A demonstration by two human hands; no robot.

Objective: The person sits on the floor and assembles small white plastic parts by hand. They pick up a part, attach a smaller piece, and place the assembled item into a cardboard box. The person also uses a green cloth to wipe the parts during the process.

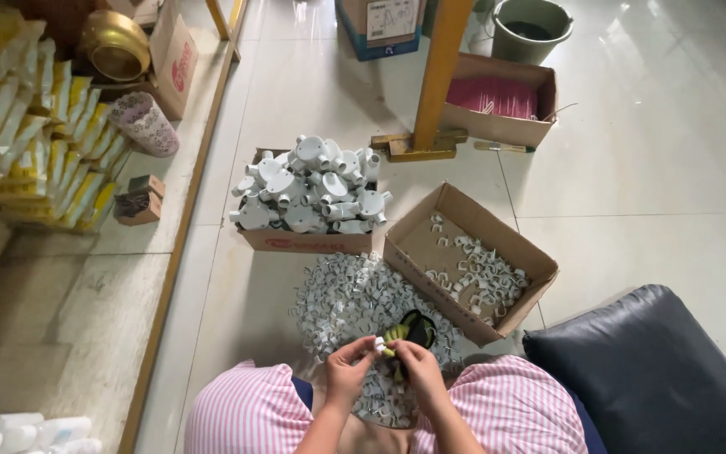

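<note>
In the head view, the left hand point(348, 363) and the right hand point(418, 367) meet just in front of the person's knees, directly below the heap of white clips point(355, 303) on the tiled floor point(632, 168). Both hands share a small white clip point(379, 345): the left grip pinches it between thumb and fingertips, and the right grip presses together on its other side, so neither hand is spread. Just above the right hand, touching the heap, lies a black and yellow-green sandal point(409, 329). To the right of the heap stands an open cardboard box point(497, 240), tilted, with more white clips loose on its bottom. Beyond the heap sits a second carton point(296, 242) piled high with white round junction boxes point(313, 185). Well beyond the heap, a yellow post point(439, 67) rises from a base plate, and a green bucket point(531, 29) stands near it. A dark cushion point(649, 370) lies to the right of the heap.
</note>
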